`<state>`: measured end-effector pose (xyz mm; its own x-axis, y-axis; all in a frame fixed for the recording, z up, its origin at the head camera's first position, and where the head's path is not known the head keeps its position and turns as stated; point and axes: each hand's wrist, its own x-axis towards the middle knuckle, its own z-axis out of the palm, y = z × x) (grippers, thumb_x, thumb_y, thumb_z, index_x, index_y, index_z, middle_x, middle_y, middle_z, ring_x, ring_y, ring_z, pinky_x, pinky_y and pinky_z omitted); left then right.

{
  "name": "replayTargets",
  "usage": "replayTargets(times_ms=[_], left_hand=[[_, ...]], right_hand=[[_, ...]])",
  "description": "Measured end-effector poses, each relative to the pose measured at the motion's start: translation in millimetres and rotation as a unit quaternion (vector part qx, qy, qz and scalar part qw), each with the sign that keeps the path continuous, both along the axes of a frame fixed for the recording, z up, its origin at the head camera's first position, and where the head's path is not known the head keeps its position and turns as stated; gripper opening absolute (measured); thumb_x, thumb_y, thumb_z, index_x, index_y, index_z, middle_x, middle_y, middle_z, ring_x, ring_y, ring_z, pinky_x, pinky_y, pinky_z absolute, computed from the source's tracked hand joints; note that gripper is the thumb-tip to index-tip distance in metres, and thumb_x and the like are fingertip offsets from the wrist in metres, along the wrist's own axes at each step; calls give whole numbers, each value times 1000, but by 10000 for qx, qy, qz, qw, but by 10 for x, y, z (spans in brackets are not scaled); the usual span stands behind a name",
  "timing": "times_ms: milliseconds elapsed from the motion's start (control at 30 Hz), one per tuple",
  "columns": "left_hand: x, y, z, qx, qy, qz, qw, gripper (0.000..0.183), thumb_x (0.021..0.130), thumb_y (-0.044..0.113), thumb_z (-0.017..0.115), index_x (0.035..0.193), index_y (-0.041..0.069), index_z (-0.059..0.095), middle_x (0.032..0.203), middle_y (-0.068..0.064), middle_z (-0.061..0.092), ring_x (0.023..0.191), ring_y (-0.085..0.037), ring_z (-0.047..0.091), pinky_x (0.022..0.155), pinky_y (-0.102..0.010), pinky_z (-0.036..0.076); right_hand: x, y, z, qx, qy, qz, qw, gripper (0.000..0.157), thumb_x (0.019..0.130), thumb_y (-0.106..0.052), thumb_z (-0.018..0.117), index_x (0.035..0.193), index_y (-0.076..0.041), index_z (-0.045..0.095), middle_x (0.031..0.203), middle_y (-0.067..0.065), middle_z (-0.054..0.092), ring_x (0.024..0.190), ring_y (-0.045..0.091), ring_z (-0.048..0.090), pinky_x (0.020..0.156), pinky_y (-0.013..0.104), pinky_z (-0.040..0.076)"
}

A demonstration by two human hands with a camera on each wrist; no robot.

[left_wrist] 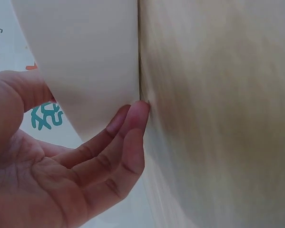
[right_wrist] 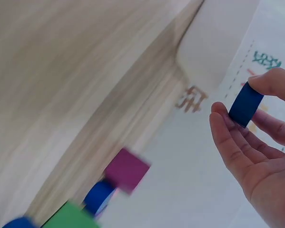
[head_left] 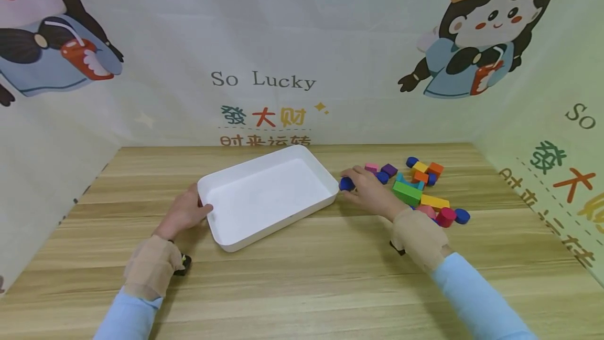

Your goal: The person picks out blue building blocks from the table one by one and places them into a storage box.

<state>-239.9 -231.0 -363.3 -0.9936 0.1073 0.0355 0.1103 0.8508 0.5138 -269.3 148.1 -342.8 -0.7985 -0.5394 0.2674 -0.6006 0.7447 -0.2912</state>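
A white rectangular tray [head_left: 271, 195] lies at an angle on the table, its inside bare. My left hand [head_left: 183, 213] grips its left end, thumb over the rim and fingers along the outer wall. In the left wrist view, the fingertips [left_wrist: 138, 111] sit at the wall's lower edge, beside the tabletop. Just off the tray's right corner, my right hand [head_left: 370, 190] pinches a short blue cylinder block [right_wrist: 246, 107] between thumb and fingers. Behind and beside that hand lie a purple block [head_left: 389, 170] and a pink block [head_left: 371, 167].
Several coloured blocks lie in a loose cluster on the right, among them a green block [head_left: 407, 193], a long yellow block [head_left: 435, 203], a red cylinder [head_left: 445, 217] and a blue cylinder [head_left: 462, 216]. A printed cloth [head_left: 264, 30] hangs behind the wooden table [head_left: 302, 287].
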Motion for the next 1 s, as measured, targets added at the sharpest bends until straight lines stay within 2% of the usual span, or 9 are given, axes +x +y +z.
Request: replayTargets(times_ms=[267,467,667,1000], left_hand=[[-26,13,-28,-81,-144,77,9998,57,81,8,53,121,-22,26,98,-34,50,81,-36,48,76,-47,42],[-28,21,-20,-66,-172,77,9998,58,80,8,53,121,-22,25,103,-39,48,82,-38,49,78,-49,42],[-29,37,-10,-136,-298,106,9994,60,81,7,52,123,-23,22,110,-42,44,86,-39,48,81,-50,41],[-22,48,6,-146,-321,137,9993,60,80,7,53,123,-23,22,108,-41,46,84,-38,48,80,-49,42]], right_hand=[[-88,-359,14,-212,-1,303,9993,36,79,-7,63,110,7,51,102,20,54,92,28,56,82,35,47],[-150,-524,-55,-165,12,463,9988,34,80,-8,63,108,8,52,99,19,55,88,26,57,80,33,48],[-184,-650,-106,-70,-251,431,9987,35,81,-10,62,109,7,52,101,19,55,90,26,56,81,33,48],[-242,-855,-158,198,-752,324,9964,33,81,-12,62,109,5,53,102,17,57,94,26,55,87,34,44]])
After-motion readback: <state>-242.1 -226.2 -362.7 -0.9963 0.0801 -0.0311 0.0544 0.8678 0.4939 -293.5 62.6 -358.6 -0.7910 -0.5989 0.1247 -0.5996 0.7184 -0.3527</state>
